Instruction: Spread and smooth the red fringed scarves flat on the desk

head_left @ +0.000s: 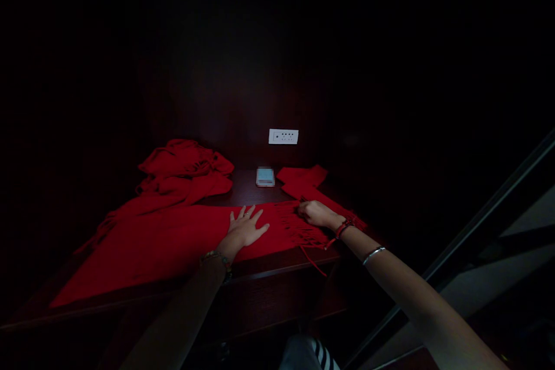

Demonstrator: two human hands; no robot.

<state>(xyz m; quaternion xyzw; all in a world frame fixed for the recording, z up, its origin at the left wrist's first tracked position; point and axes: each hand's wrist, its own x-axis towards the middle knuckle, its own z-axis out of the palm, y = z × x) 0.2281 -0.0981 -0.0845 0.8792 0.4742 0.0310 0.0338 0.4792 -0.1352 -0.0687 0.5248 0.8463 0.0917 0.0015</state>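
Note:
A red fringed scarf [173, 243] lies spread along the front of a dark wooden table [243, 188]. My left hand [245, 228] rests flat on the cloth with its fingers spread, a little left of the fringe. At the scarf's right end my right hand [316, 214] is closed, fingers pinched on strands of the fringe [288, 217]. One long red strand [313, 261] hangs over the table's front edge.
A heap of red cloth [186, 167] sits at the back left. Behind my right hand lies another folded red scarf [303, 179]. A small device with a light screen [265, 177] stands near the wall, below a white socket plate [283, 136]. The surroundings are very dark.

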